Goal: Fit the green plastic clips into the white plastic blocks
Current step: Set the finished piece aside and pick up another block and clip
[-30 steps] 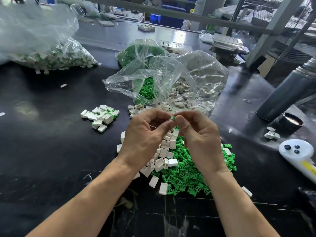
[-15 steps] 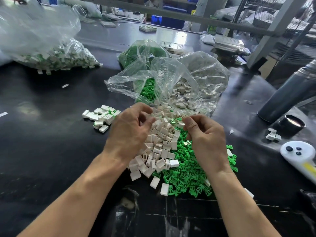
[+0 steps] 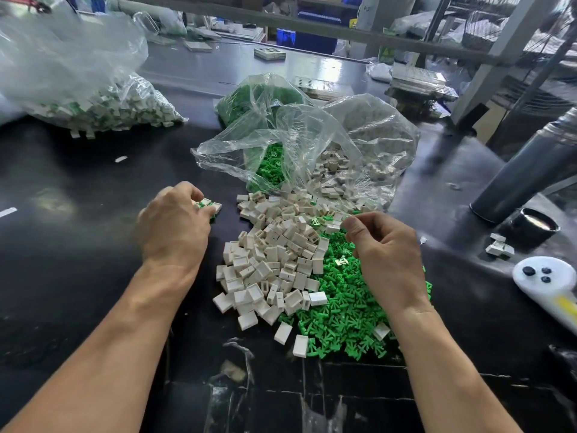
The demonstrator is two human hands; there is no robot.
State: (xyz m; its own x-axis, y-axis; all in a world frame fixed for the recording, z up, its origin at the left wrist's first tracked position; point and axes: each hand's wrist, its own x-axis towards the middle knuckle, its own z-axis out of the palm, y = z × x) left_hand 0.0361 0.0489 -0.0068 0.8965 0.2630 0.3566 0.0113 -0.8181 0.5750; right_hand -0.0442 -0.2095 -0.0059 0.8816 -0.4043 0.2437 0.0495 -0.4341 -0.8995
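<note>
A heap of loose white blocks (image 3: 274, 257) lies in the middle of the black table, with a heap of green clips (image 3: 337, 310) on its right side. My left hand (image 3: 173, 226) is to the left of the heap, over the small group of fitted blocks (image 3: 215, 207). Its curled fingertips hold a white block with a green clip (image 3: 206, 203) in it. My right hand (image 3: 387, 254) hovers over the green clips with fingers loosely curled, and I see nothing in it.
An open clear bag (image 3: 312, 151) spilling clips and blocks lies behind the heaps. A big bag of fitted blocks (image 3: 93, 101) is at the far left. A grey cylinder (image 3: 524, 170), a black cup (image 3: 538, 228), several stray blocks (image 3: 499, 246) and a white controller (image 3: 543, 279) lie on the right.
My hands, joined over the heap a second ago, have parted. The left hand has swung left to the small group of fitted blocks. The right hand has dropped toward the green clips.
</note>
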